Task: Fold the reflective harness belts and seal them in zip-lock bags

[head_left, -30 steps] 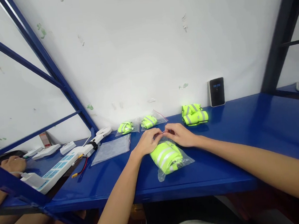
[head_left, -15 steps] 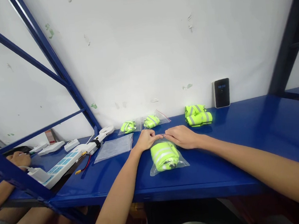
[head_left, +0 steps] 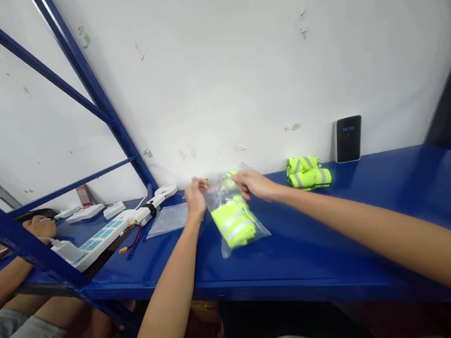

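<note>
A clear plastic zip bag (head_left: pixel 220 191) hangs tilted between my hands, lifted at its top edge. Folded inside it is a neon-yellow reflective vest (head_left: pixel 236 223) with silver stripes. My left hand (head_left: pixel 196 197) is closed at the bag's upper left corner, and my right hand (head_left: pixel 255 184) pinches the upper right. Behind my hands, other bagged yellow bundles are mostly hidden. An empty-looking flat plastic bag (head_left: pixel 169 219) lies left of my left hand. Rolled yellow reflective vests (head_left: pixel 308 175) sit unbagged at the back right.
On the blue table (head_left: pixel 334 243), a white power strip (head_left: pixel 105 237), a cable with yellow connectors (head_left: pixel 134 237) and a small white fan (head_left: pixel 166 191) lie left. A black-fronted device (head_left: pixel 348 139) stands by the wall. Beyond the blue frame (head_left: pixel 102 109) is another person's hand (head_left: pixel 41 227).
My hands have moved apart and lifted the bag's top edge. The bag has tilted, and its lower end has shifted slightly. The camera view has turned slightly left.
</note>
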Motion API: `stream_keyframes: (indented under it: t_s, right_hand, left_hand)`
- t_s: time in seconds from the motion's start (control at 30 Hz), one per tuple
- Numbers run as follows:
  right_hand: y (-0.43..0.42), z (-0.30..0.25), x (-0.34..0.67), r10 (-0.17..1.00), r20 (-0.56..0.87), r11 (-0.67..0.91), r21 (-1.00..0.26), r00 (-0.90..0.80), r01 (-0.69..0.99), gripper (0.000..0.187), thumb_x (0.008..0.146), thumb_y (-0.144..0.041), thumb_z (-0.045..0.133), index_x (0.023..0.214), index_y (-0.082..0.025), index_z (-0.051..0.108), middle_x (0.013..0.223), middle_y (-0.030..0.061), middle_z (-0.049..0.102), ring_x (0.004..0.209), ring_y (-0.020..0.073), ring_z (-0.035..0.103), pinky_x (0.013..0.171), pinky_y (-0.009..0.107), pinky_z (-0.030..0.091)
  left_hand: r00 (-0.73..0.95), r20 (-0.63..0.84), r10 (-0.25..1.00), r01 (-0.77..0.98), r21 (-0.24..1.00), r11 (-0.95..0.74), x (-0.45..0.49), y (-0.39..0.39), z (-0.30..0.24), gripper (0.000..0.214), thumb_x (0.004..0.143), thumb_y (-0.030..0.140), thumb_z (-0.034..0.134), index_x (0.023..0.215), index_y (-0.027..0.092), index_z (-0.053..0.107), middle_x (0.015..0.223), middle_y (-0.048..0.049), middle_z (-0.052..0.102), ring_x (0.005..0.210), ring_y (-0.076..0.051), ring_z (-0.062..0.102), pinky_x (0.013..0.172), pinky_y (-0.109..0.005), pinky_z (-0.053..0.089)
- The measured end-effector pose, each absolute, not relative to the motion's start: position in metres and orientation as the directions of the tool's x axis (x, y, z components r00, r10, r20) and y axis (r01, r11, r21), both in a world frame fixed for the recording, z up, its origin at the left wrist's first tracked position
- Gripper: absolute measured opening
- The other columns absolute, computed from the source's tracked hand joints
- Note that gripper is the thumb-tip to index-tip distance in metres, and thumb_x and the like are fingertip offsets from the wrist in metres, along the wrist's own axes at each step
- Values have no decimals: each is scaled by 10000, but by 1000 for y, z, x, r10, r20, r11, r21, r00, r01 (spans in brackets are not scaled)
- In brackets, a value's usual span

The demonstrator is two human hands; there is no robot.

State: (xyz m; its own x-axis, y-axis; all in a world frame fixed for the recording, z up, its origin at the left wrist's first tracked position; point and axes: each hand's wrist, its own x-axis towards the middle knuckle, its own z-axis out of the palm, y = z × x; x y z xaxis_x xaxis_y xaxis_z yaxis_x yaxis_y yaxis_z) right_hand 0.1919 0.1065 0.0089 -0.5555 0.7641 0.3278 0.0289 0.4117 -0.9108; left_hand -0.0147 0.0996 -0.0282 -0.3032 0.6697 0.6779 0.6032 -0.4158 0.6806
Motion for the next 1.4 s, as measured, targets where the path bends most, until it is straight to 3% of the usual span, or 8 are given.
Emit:
stream_keyframes:
  t_s: [0.07, 0.17, 0.3, 0.47, 0.6, 0.7, 0.9, 1.4]
  right_hand:
    - [123, 33, 175, 865, 319, 328, -944, -387, -44, 332, 922, -311, 396, 608, -207, 365, 478, -43, 378, 470, 113, 518, 549, 233, 440]
    - [150, 53, 171, 910, 263, 272, -962, -321, -16, 333, 968, -350, 228, 708, -210, 382, 535, -16, 431, 572, 150, 616, 592, 262, 497]
    - [176, 44, 214, 951, 183, 287, -818, -249, 498, 431, 955, -459, 208, 872, -150, 496, 700, 108, 612, 592, 198, 649, 551, 313, 508]
    - [181, 38, 303, 930, 252, 367, -604, -266, 707, 216, 789, -343, 601, 827, -132, 630, 805, 138, 679, 737, 248, 646, 652, 323, 471]
    - [175, 36, 363, 873, 263, 468, -220, -410, 856, 279, 830, -386, 533, 915, -151, 657, 946, 138, 691, 804, 252, 633, 680, 328, 449]
    - [168, 23, 387, 858, 114, 514, -146, -501, 846, 313, 839, -431, 517, 850, -159, 671, 830, 126, 689, 733, 248, 630, 634, 319, 436]
    - [148, 3, 384, 807, 174, 591, -255, -565, 765, 372, 845, -511, 498, 789, -181, 661, 788, 99, 667, 721, 238, 612, 635, 313, 415]
    - [73, -41, 287, 703, 407, 683, -616, -584, 393, 268, 842, -461, 560, 858, -194, 574, 795, 2, 531, 699, 151, 465, 650, 271, 384]
  left_hand:
    - [-594, 666, 451, 594, 741, -312, -36, 100, -23, 477, 940, 382, 138, 792, 160, 534, 649, -19, 515, 588, -119, 519, 578, -218, 420]
    - [-678, 657, 331, 636, 749, -184, -58, 97, -23, 426, 923, 299, 128, 851, 172, 528, 699, -26, 528, 666, -141, 541, 640, -234, 434]
    - [-586, 677, 445, 729, 681, -76, -60, 94, -33, 308, 889, 280, 284, 801, 189, 564, 776, -55, 604, 801, -187, 568, 761, -288, 422]
    - [-389, 583, 713, 829, 559, -5, -44, 100, -49, 155, 787, 296, 518, 692, 211, 606, 771, -82, 666, 800, -249, 603, 741, -328, 414]
    - [-356, 480, 802, 859, 506, 79, -36, 101, -52, 187, 796, 304, 509, 674, 215, 618, 702, -97, 665, 740, -267, 623, 686, -337, 416]
    - [-349, 466, 813, 877, 467, 109, -29, 97, -47, 207, 820, 310, 480, 714, 216, 631, 750, -106, 667, 787, -276, 624, 702, -345, 423]
    - [-172, 594, 786, 951, 309, -26, 2, 91, -49, 210, 849, 323, 461, 831, 210, 637, 978, -117, 587, 1004, -288, 532, 857, -387, 421]
    - [379, 498, 780, 812, 226, -538, 41, 59, -26, 327, 957, 410, 337, 1006, 218, 597, 1016, -51, 626, 996, -219, 531, 927, -376, 375]
